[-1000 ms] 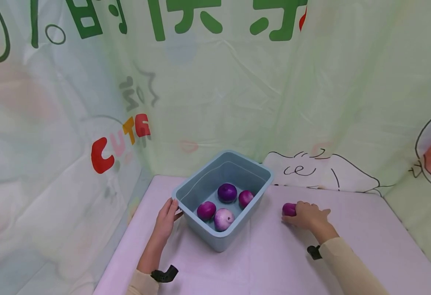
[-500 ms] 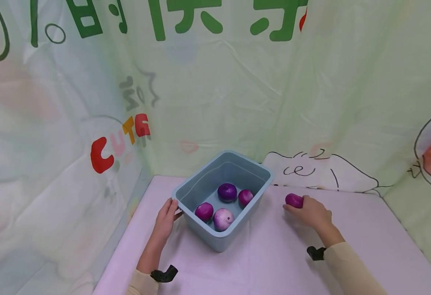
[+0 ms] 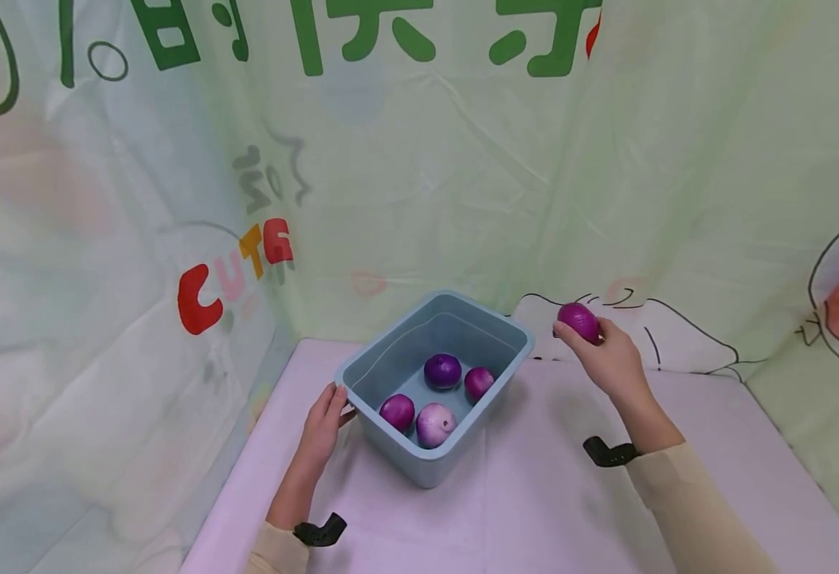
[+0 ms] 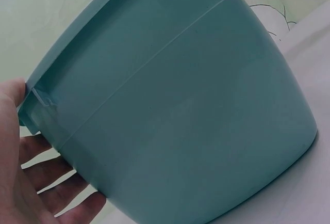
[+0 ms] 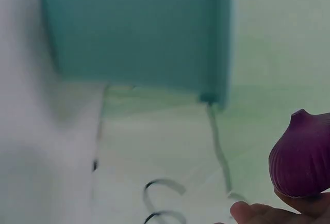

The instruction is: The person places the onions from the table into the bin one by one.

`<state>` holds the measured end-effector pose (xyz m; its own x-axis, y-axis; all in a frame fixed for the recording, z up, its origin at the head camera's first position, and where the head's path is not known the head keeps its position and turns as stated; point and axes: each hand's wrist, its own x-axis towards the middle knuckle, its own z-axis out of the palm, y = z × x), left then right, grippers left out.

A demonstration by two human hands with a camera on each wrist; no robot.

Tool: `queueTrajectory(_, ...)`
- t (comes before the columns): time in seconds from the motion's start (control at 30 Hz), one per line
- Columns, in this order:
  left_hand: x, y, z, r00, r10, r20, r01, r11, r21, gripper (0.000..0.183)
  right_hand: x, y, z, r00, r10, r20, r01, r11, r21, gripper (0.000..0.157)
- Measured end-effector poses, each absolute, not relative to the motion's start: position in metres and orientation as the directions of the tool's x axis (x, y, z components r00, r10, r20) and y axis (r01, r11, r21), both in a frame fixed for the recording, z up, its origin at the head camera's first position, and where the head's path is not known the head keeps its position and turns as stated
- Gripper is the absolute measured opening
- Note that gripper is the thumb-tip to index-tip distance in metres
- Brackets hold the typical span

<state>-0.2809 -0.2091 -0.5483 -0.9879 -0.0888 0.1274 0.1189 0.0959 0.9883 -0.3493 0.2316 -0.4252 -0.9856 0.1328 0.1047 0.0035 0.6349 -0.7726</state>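
Note:
A red onion (image 3: 578,322) is held up in my right hand (image 3: 616,363), between thumb and fingers, off to the right of the bin and above the table. The right wrist view shows this onion (image 5: 303,154) with its pointed stem end up. A blue-grey plastic bin (image 3: 419,470) stands at an angle on the table. My left hand (image 3: 322,430) grips its left corner, thumb at the rim, with the fingers (image 4: 62,190) against the outer wall in the left wrist view. Inside the bin lie several red onions, among them a dark one (image 3: 442,371) and a paler one (image 3: 436,425).
A pale lilac cloth (image 3: 519,510) covers the table. Behind and to the left hangs a printed light curtain (image 3: 419,183) with green lettering, close to the bin's far side. Each wrist wears a black camera mount, such as the right one (image 3: 609,453).
My right hand has taken hold of the onion and lifted it off the table. One onion at the bin's near left has shifted slightly. The left hand stays at the bin's corner.

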Motion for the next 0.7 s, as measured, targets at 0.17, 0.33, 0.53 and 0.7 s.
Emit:
queueTrajectory(0.17,-0.282,-0.213,-0.548,-0.988,-0.088,0.13,0.122,0.094,0.988,0.056,-0.357,0.199,-0.391,-0.992,0.072,0.099,-0.045,0.539,-0.841,0.104)
queueTrajectory(0.33,-0.281,-0.215,-0.548,-0.987,-0.092,0.129,0.122,0.081,0.989,0.057,-0.371,0.165,-0.369,-0.998,-0.043,0.048,-0.06,0.353,-0.934,0.1)
queueTrajectory(0.53,-0.282,-0.212,-0.545,-0.991,-0.067,0.118,0.114,0.062,0.992,0.055,-0.387,0.123,-0.358,-0.969,-0.232,-0.079,0.041,0.162,-0.986,0.098)
queueTrajectory(0.7,-0.283,-0.211,-0.546,-0.99,-0.065,0.125,0.121,0.068,0.99,0.056,-0.398,0.089,-0.358,-0.912,-0.377,-0.164,0.067,0.258,-0.964,0.088)
